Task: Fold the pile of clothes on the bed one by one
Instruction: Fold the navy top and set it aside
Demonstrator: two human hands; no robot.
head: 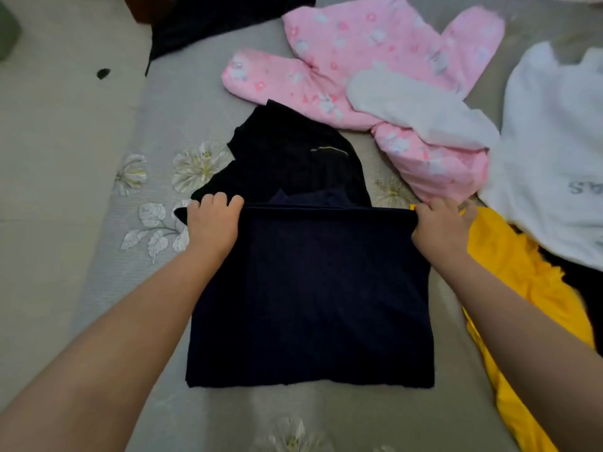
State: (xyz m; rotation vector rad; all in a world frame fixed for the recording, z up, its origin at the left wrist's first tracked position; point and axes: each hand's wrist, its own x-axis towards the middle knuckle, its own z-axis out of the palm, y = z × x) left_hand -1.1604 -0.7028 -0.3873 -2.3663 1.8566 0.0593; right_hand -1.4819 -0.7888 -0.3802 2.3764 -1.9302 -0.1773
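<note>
I see the grey flowered bed (pixel 156 132) filling my view, clothes spread across it. A navy garment (pixel 310 295) lies flat in the middle, its far edge folded over. Beyond it sit a pink printed garment (pixel 359 53), a white top (pixel 554 141) and a yellow cloth (pixel 509 265) at right. My left hand (pixel 213 221) and right hand (pixel 440 223) each pinch a far corner of the navy fold.

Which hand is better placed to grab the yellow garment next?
Likely the right hand: it grips the navy garment's corner right beside the yellow garment; the left hand is across the fold.
</note>
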